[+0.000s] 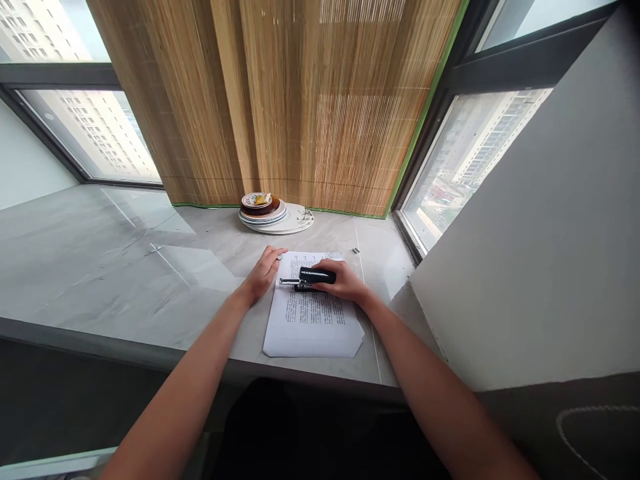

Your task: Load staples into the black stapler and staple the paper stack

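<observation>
A stack of printed paper sheets (310,340) lies on the grey stone sill. My right hand (345,280) is wrapped round a black stapler (317,274) above the printed text. The stapler's top is opened, and its silver metal rail (290,282) points left. At the upper left edge of the sheets is my left hand (263,273), its fingers bent and drawn together. A tiny greyish piece shows at those fingertips, too small to name. Right of the sheets' top edge lies a small metal strip, seemingly staples (356,251).
Behind the sheets stands a pile of plates (273,220) by a bamboo blind (300,113). Small bits (154,249) lie on the sill (125,287) at left. A white wall (525,267) bounds the right side, and the sill's front edge is near my body.
</observation>
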Motion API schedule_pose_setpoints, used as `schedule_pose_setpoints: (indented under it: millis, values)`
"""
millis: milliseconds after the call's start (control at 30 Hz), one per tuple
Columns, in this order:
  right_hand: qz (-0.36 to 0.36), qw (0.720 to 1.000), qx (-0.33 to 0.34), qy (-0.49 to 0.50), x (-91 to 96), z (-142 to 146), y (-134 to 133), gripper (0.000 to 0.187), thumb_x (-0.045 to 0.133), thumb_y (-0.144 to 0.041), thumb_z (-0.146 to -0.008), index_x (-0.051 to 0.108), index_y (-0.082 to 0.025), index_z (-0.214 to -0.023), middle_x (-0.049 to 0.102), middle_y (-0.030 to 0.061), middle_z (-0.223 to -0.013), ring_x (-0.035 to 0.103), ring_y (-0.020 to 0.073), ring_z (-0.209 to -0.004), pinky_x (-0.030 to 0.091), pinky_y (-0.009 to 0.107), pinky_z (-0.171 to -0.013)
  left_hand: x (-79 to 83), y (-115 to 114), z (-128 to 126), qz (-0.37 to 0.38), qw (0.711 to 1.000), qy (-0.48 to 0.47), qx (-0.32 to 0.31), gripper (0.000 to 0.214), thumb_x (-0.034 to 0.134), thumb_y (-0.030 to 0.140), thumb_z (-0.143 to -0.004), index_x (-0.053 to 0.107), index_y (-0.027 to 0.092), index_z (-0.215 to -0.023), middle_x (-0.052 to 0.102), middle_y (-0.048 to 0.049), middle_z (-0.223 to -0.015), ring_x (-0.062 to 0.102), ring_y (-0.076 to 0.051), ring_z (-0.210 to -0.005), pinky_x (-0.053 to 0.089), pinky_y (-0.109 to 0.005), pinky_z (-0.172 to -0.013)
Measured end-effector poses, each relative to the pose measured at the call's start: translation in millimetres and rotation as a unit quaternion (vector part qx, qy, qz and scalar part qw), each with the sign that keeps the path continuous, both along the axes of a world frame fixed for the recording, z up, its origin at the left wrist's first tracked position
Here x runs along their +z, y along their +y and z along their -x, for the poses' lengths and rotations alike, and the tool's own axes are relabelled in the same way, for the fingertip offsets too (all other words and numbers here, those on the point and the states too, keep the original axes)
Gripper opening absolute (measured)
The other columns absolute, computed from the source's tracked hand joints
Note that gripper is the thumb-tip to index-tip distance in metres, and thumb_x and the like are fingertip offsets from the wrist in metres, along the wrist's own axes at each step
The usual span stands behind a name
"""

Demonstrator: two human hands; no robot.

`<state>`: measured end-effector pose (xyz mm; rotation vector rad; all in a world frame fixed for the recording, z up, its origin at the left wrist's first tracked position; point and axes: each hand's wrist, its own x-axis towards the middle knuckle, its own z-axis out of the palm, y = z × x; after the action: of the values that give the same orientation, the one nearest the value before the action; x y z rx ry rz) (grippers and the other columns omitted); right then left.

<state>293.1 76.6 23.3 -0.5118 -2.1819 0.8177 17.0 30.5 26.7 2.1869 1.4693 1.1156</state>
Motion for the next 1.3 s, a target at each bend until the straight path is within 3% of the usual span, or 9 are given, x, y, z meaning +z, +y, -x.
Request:
schedule_pose_setpoints:
  millis: [133, 333, 500, 700, 1300]
  values:
    - [-0.002, 1.000, -0.001, 0.003, -0.9, -0.1, 0.2, 0.032, 0.081, -0.039, -0.085, 0.073, -0.024, -0.112, 0.075, 0.0056, -0.105, 0.069, 0.0237, -0.095, 0.052, 0.037, -0.086, -0.4, 1.6, 0.1, -0.018, 1.000, -0.010, 0.007, 0.037, 0.037, 0.030, -0.106, 0.061, 0.016, -0.131, 0.058, -0.0114, -0.120, 0.059, -0.022, -0.111, 0.049, -0.038, -0.103]
    - [-0.013, 0.999, -0.042, 0.011, -2.8, -0.9, 2.6, 0.029, 0.082, -0.040, -0.084, 0.075, -0.024, -0.107, 0.074, 0.0047, -0.098, 0.068, 0.0233, -0.091, 0.052, 0.037, -0.085, 3.9, -1.2, -3.1, -0.012, 0.999, -0.040, -0.020, 0.023, 0.058, 0.035, -0.099, 0.067, 0.019, -0.112, 0.068, -0.0068, -0.110, 0.064, -0.017, -0.086, 0.054, -0.033, -0.084]
    - [-0.018, 0.998, -0.051, 0.012, -4.9, -0.2, 4.1, 0.028, 0.081, -0.040, -0.084, 0.075, -0.024, -0.107, 0.073, 0.0046, -0.098, 0.068, 0.0228, -0.090, 0.051, 0.036, -0.084, 6.3, -2.2, -6.3, 0.016, 0.995, -0.012, -0.094, 0.020, 0.062, 0.036, -0.097, 0.069, 0.020, -0.107, 0.070, -0.0078, -0.107, 0.064, -0.022, -0.099, 0.052, -0.037, -0.089]
    - [-0.016, 0.998, -0.054, 0.000, -3.4, 0.5, 2.7, 0.027, 0.081, -0.039, -0.084, 0.075, -0.025, -0.106, 0.073, 0.0045, -0.097, 0.067, 0.0227, -0.089, 0.051, 0.036, -0.084, 7.3, -1.4, -8.8, 0.022, 0.991, 0.025, -0.129, 0.020, 0.065, 0.039, -0.097, 0.072, 0.022, -0.103, 0.071, -0.0084, -0.106, 0.063, -0.025, -0.104, 0.049, -0.043, -0.100]
    - [-0.024, 0.998, -0.053, -0.004, -2.9, 0.6, 1.7, 0.027, 0.080, -0.041, -0.085, 0.076, -0.025, -0.106, 0.072, 0.0046, -0.095, 0.066, 0.0224, -0.086, 0.051, 0.035, -0.081, 4.4, 0.2, -8.7, 0.001, 0.990, -0.002, -0.143, 0.015, 0.071, 0.036, -0.092, 0.075, 0.022, -0.098, 0.068, -0.0087, -0.109, 0.065, -0.024, -0.107, 0.052, -0.040, -0.102]
